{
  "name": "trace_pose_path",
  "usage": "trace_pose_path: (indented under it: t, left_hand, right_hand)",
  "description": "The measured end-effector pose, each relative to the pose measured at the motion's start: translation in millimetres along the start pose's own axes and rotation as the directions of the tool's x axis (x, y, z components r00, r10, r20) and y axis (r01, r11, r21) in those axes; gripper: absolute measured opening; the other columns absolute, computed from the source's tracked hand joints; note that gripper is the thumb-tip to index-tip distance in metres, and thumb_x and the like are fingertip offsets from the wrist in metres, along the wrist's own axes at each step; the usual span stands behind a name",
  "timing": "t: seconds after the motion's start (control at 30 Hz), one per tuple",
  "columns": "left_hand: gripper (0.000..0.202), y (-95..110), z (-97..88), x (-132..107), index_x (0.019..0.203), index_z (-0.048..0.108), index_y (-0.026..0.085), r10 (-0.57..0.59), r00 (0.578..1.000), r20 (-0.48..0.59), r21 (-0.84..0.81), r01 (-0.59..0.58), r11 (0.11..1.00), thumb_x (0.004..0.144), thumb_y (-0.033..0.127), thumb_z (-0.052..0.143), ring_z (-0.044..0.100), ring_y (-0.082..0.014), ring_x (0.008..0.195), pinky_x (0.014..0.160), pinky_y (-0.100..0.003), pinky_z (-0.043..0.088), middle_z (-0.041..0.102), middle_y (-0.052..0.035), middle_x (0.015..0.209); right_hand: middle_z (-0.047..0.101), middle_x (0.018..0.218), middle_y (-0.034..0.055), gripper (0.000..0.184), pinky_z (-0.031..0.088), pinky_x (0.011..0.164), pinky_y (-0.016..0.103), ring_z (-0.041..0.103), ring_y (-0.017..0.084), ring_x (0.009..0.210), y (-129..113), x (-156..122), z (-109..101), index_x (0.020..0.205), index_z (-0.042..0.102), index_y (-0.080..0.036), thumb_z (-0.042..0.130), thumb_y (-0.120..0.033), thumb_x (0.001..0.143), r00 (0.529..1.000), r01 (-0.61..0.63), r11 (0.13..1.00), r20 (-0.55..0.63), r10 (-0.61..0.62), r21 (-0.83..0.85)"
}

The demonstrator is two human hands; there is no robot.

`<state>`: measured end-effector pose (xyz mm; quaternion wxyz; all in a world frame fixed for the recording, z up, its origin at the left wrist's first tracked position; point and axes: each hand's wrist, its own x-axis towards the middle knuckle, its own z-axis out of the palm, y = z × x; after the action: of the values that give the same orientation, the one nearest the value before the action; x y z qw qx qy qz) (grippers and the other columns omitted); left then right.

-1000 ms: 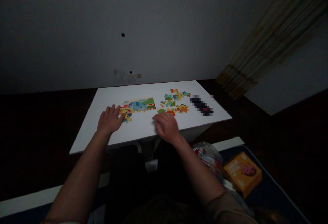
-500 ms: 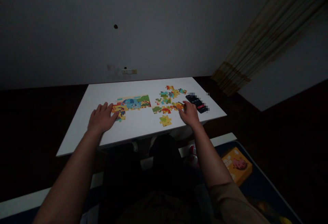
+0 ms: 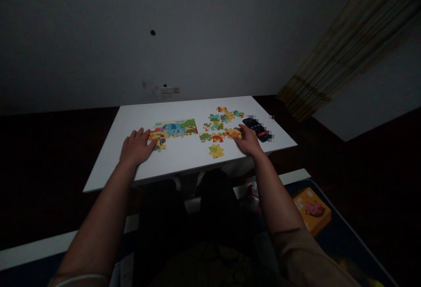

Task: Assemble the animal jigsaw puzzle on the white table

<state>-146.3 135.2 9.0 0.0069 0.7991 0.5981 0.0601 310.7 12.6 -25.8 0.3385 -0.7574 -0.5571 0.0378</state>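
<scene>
My left hand (image 3: pixel 136 147) lies flat on the white table with its fingers spread. Its thumb rests at the lower left part of a partly joined jigsaw puzzle (image 3: pixel 176 128), which shows a blue elephant, a tree and a yellow border. To the right, my right hand (image 3: pixel 249 140) is curled, thumb and fingers closed around the edge of an orange puzzle piece (image 3: pixel 235 133). Several loose pieces (image 3: pixel 215 125) lie beside and beyond it, some overlapping. Nearer me is a yellow-green piece (image 3: pixel 216 150).
A dark phone (image 3: pixel 258 129), partly pixelated, lies right of my right hand on the white table (image 3: pixel 184 162). An orange box (image 3: pixel 312 211) sits on the dark blue seat at lower right. Behind the table is a wall with sockets (image 3: pixel 170 90); a curtain (image 3: pixel 315 76) hangs at right.
The camera view has shifted slightly, so the table and everything on it appear a little further right and higher. Both hands stay at nearly the same places on the table.
</scene>
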Motion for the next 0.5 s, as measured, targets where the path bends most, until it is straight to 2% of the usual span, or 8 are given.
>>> trace_pose_path:
  t: [0.1,0.2,0.3,0.4,0.5]
  left_hand:
    - [0.069,-0.8,1.2,0.1,0.155,0.041,0.021,0.007,1.0,-0.012,-0.009,-0.007,1.0,0.1,0.06,0.028,0.029,-0.0368,0.151,0.12,-0.057,0.028,0.033,-0.0108,0.165]
    - [0.064,-2.2,2.8,0.2,0.154,0.043,0.024,0.003,1.0,-0.022,-0.034,-0.004,0.999,0.1,0.057,0.032,0.03,-0.0367,0.15,0.12,-0.058,0.028,0.035,-0.0099,0.164]
    - [0.061,-4.5,4.6,1.0,0.152,0.046,0.022,0.023,0.999,-0.031,-0.038,-0.024,0.999,0.101,0.054,0.035,0.031,-0.0377,0.15,0.119,-0.058,0.03,0.037,-0.0107,0.163]
    - [0.06,-7.1,5.6,2.6,0.15,0.047,0.017,0.057,0.998,-0.029,-0.017,-0.057,0.998,0.102,0.051,0.035,0.033,-0.0394,0.148,0.117,-0.057,0.032,0.039,-0.0144,0.161]
    - [0.058,-8.8,5.4,4.2,0.149,0.048,0.015,0.081,0.996,-0.032,-0.008,-0.081,0.997,0.103,0.048,0.037,0.035,-0.0401,0.146,0.116,-0.057,0.033,0.04,-0.0151,0.16]
  right_hand:
    - [0.065,0.124,0.017,0.061,0.053,0.096,0.046,0.064,0.029,0.109,5.5,-2.6,-3.1,0.139,0.055,-0.017,0.063,-0.036,0.082,0.994,-0.06,0.98,-0.079,0.076,0.189]
    - [0.065,0.121,0.0163,0.056,0.057,0.085,0.044,0.067,0.026,0.096,11.9,-6.8,-5.5,0.136,0.059,-0.016,0.057,-0.036,0.083,0.973,-0.115,0.937,-0.153,0.174,0.33]
    - [0.067,0.118,0.0141,0.05,0.06,0.077,0.043,0.068,0.025,0.088,18.0,-10.3,-6.7,0.127,0.066,-0.018,0.056,-0.034,0.082,0.96,-0.145,0.893,-0.159,0.232,0.427]
    - [0.07,0.113,0.0135,0.044,0.06,0.075,0.043,0.068,0.024,0.081,20.6,-11.6,-7.5,0.121,0.071,-0.018,0.056,-0.032,0.082,0.963,-0.137,0.882,-0.148,0.225,0.452]
    - [0.072,0.112,0.0149,0.04,0.058,0.084,0.047,0.069,0.027,0.088,17.4,-11.6,-8.7,0.118,0.072,-0.017,0.055,-0.032,0.085,0.972,-0.083,0.923,-0.174,0.158,0.376]
